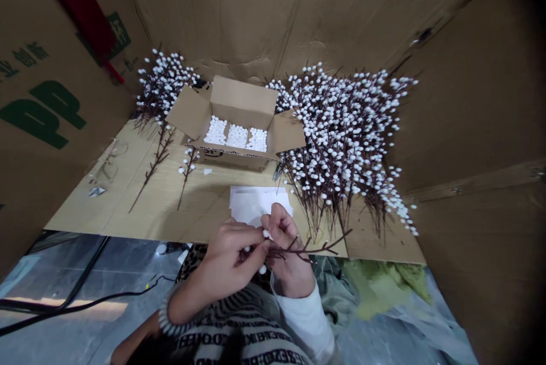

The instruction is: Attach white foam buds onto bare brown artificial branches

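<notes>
My left hand point(234, 251), with a coiled band at its wrist, is closed around a brown artificial berry branch point(307, 251). The branch's bare twigs point right, across my right wrist. A few white berries show on the part near my left fingers. My right hand point(286, 245), in a white sleeve, has its fingers bent into a pinch at a small white berry point(267, 233) touching the branch. Just beyond my hands lie white paper sheets point(251, 203). An open cardboard box point(234, 159) with white berries point(237, 136) in three groups stands behind them.
A large pile of white-berried branches point(341, 126) fills the right of the table point(205, 223); a smaller pile point(164, 81) sits at back left. A bare branch point(153, 166) and a partly berried one point(186, 174) lie left of the box. Cardboard walls point(239, 12) enclose the table.
</notes>
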Action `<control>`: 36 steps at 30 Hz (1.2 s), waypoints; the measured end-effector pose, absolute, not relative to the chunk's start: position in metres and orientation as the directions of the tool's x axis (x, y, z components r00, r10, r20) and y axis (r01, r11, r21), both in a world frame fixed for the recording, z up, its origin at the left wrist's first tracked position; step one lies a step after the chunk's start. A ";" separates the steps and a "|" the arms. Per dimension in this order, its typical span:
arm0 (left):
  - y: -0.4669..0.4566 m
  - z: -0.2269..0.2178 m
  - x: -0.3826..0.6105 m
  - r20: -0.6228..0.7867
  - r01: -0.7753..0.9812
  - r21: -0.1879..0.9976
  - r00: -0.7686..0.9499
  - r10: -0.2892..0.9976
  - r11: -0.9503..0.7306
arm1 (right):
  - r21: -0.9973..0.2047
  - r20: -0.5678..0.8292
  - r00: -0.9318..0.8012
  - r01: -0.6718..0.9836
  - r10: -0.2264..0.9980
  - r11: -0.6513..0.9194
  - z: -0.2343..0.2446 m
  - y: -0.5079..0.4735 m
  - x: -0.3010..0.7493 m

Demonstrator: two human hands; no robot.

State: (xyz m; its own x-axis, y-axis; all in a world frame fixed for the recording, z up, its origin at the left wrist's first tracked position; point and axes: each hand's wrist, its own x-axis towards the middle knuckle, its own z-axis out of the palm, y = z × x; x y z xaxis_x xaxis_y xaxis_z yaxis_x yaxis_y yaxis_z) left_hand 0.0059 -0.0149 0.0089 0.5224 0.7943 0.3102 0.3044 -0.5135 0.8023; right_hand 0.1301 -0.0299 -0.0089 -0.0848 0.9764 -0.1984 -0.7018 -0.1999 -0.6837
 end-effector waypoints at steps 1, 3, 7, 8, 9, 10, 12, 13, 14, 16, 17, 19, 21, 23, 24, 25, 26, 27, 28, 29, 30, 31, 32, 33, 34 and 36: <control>-0.015 0.009 0.006 0.313 0.298 0.805 0.520 0.795 -0.512 | -0.680 -0.201 -0.078 -0.707 0.976 -0.196 -0.010 -0.030 0.131; -0.015 0.009 0.006 0.319 0.281 0.814 0.515 0.796 -0.508 | -0.680 -0.199 -0.085 -0.705 0.976 -0.200 -0.012 -0.031 0.132; -0.015 0.008 0.005 0.322 0.259 0.828 0.507 0.800 -0.498 | -0.727 -0.219 -0.127 -0.640 0.967 -0.249 -0.015 -0.031 0.138; -0.015 0.008 0.004 0.317 0.256 0.832 0.506 0.802 -0.491 | -0.733 -0.229 -0.144 -0.625 0.963 -0.268 -0.016 -0.031 0.140; -0.015 0.008 0.004 0.313 0.252 0.837 0.506 0.804 -0.485 | -0.735 -0.238 -0.159 -0.615 0.958 -0.285 -0.018 -0.031 0.141; -0.015 0.008 0.003 0.307 0.249 0.842 0.506 0.806 -0.478 | -0.733 -0.248 -0.174 -0.609 0.953 -0.302 -0.020 -0.031 0.142; -0.015 0.009 0.002 0.299 0.243 0.851 0.504 0.810 -0.465 | -0.725 -0.259 -0.201 -0.606 0.945 -0.328 -0.024 -0.030 0.143; -0.016 0.009 0.002 0.296 0.240 0.854 0.504 0.811 -0.461 | -0.718 -0.259 -0.212 -0.610 0.942 -0.335 -0.026 -0.030 0.143; -0.016 0.009 0.002 0.296 0.237 0.856 0.503 0.812 -0.459 | -0.710 -0.258 -0.223 -0.616 0.940 -0.341 -0.028 -0.030 0.143; -0.016 0.009 0.002 0.300 0.230 0.858 0.501 0.812 -0.459 | -0.689 -0.239 -0.242 -0.640 0.940 -0.340 -0.030 -0.031 0.142; -0.016 0.009 0.002 0.304 0.229 0.857 0.500 0.811 -0.462 | -0.678 -0.228 -0.247 -0.654 0.942 -0.335 -0.031 -0.031 0.142; -0.016 0.009 0.003 0.306 0.235 0.853 0.499 0.811 -0.467 | -0.657 -0.225 -0.247 -0.675 0.943 -0.334 -0.030 -0.032 0.140; -0.015 0.009 0.003 0.310 0.238 0.847 0.505 0.805 -0.475 | -0.636 -0.229 -0.234 -0.698 0.945 -0.328 -0.029 -0.033 0.139; -0.016 0.009 0.004 0.316 0.236 0.843 0.511 0.800 -0.484 | -0.612 -0.234 -0.214 -0.726 0.948 -0.315 -0.027 -0.034 0.138; -0.016 0.009 0.004 0.318 0.234 0.843 0.511 0.799 -0.485 | -0.601 -0.233 -0.203 -0.739 0.951 -0.305 -0.026 -0.034 0.138; -0.016 0.009 0.004 0.319 0.231 0.844 0.510 0.799 -0.485 | -0.592 -0.231 -0.195 -0.749 0.953 -0.297 -0.026 -0.034 0.138; -0.016 0.008 0.004 0.318 0.229 0.845 0.509 0.800 -0.482 | -0.584 -0.230 -0.189 -0.757 0.954 -0.291 -0.025 -0.033 0.137; -0.016 0.008 0.004 0.316 0.228 0.848 0.509 0.801 -0.479 | -0.578 -0.227 -0.184 -0.765 0.956 -0.284 -0.025 -0.033 0.137; -0.017 0.008 0.004 0.313 0.227 0.850 0.510 0.801 -0.476 | -0.572 -0.224 -0.179 -0.772 0.958 -0.278 -0.025 -0.033 0.136; -0.017 0.008 0.004 0.310 0.227 0.851 0.513 0.801 -0.474 | -0.567 -0.221 -0.172 -0.778 0.960 -0.270 -0.025 -0.033 0.135; -0.017 0.008 0.004 0.307 0.229 0.851 0.514 0.801 -0.473 | -0.561 -0.220 -0.163 -0.785 0.962 -0.261 -0.025 -0.033 0.135; -0.017 0.008 0.004 0.306 0.233 0.850 0.513 0.802 -0.473 | -0.556 -0.220 -0.151 -0.792 0.964 -0.252 -0.024 -0.033 0.134; -0.017 0.008 0.003 0.306 0.238 0.848 0.510 0.804 -0.474 | -0.552 -0.223 -0.136 -0.798 0.965 -0.240 -0.024 -0.033 0.133; -0.017 0.008 0.003 0.309 0.243 0.845 0.506 0.806 -0.476 | -0.550 -0.227 -0.117 -0.804 0.967 -0.226 -0.023 -0.033 0.133; -0.017 0.008 0.003 0.312 0.248 0.842 0.502 0.806 -0.480 | -0.552 -0.231 -0.099 -0.806 0.968 -0.214 -0.022 -0.033 0.132; -0.017 0.009 0.003 0.317 0.255 0.835 0.503 0.804 -0.488 | -0.562 -0.232 -0.088 -0.801 0.969 -0.207 -0.020 -0.032 0.132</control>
State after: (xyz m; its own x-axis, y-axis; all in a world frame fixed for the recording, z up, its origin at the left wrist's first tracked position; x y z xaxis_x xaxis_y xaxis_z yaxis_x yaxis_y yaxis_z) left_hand 0.0031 -0.0166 0.0086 0.5026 0.8044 0.3168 0.2553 -0.4882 0.8345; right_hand 0.1323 -0.0321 -0.0200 -0.0875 0.9687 -0.2321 -0.8010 -0.2070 -0.5617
